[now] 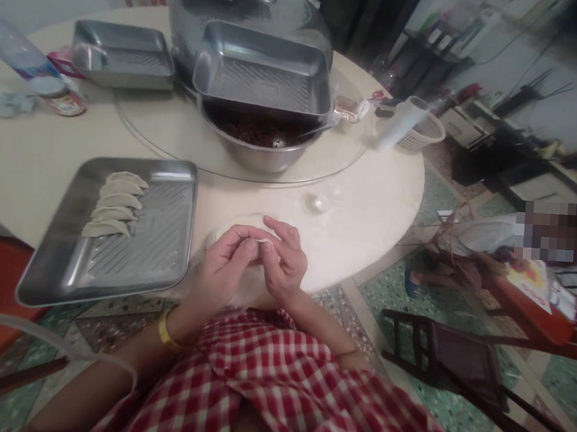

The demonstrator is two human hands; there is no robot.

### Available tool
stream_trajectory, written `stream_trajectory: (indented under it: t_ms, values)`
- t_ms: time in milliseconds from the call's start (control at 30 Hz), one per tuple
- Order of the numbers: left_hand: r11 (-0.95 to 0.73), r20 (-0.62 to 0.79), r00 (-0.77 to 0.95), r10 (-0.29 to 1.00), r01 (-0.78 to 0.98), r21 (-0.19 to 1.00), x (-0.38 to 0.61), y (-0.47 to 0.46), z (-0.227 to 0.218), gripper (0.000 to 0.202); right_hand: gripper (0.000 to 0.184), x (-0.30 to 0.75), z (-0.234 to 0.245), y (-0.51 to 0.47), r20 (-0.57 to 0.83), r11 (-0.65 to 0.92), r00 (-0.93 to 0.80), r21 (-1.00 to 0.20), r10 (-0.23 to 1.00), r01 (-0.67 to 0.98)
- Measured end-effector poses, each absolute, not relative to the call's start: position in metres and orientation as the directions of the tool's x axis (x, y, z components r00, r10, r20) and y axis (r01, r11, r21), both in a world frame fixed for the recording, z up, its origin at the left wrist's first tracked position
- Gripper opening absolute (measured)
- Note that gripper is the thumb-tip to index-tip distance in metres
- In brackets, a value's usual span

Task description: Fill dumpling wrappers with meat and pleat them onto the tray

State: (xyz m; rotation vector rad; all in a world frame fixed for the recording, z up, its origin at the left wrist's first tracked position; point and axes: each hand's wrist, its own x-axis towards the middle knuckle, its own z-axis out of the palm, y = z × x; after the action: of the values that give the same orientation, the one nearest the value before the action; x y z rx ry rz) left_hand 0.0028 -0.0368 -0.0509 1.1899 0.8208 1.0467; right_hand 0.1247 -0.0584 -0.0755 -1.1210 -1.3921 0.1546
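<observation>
Close to the table's front edge, my left hand (228,256) and my right hand (284,263) meet, thumbs and fingers pinching one dumpling (264,242) between them. Only a pale rim of its dough shows; the fingers cover the rest. To the left, several folded dumplings (119,200) lie in a row in a metal tray (166,254). Beyond my hands stands a metal bowl (257,157) of dark filling (249,134), with a spoon (279,141) in it. A small white lump (317,203) sits on the table to the right. Something pale and round lies partly hidden behind my hands.
One empty metal tray (264,87) rests over the bowl's back; another metal tray (121,69) stands left. A large metal lid (252,12) rises behind. A jar (65,103), a plastic bottle (22,56) and a basket (423,133) flank them. A person (482,241) sits right, near a chair (465,360).
</observation>
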Motion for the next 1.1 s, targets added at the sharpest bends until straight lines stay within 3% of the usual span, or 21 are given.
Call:
stream_trajectory:
  t_ms: [100, 233, 533, 733, 867, 1100]
  values:
    - [0.064, -0.001, 0.319, 0.948, -0.188, 0.980, -0.001, -0.036, -0.051, 0.021, 0.030, 0.124, -0.080, -0.057, 0.706, 0.553, 0.226, -0.680, 0.671, 0.482]
    - [0.089, -0.024, 0.357, 0.934, -0.168, 0.982, -0.007, -0.036, -0.051, 0.027, 0.060, 0.126, -0.085, -0.054, 0.634, 0.545, 0.139, -0.740, 0.761, 0.393]
    - [0.046, 0.010, 0.350, 0.937, -0.151, 0.987, -0.007, -0.037, -0.048, 0.045, 0.030, 0.125, -0.081, -0.053, 0.622, 0.568, 0.084, -0.755, 0.778, 0.328]
    - [0.084, -0.005, 0.395, 0.919, -0.183, 0.979, -0.002, -0.039, -0.049, 0.055, 0.037, 0.114, -0.086, -0.053, 0.523, 0.447, 0.278, -0.845, 0.806, 0.293]
    - [0.101, -0.059, 0.293, 0.954, -0.131, 0.986, -0.004, -0.041, -0.058, 0.049, 0.039, 0.105, -0.089, -0.051, 0.534, 0.471, 0.309, -0.843, 0.787, 0.260]
    - [-0.116, 0.113, 0.231, 0.966, -0.002, 0.993, -0.014, -0.040, -0.052, 0.038, 0.034, 0.096, -0.092, -0.051, 0.626, 0.586, 0.265, -0.780, 0.733, 0.221]
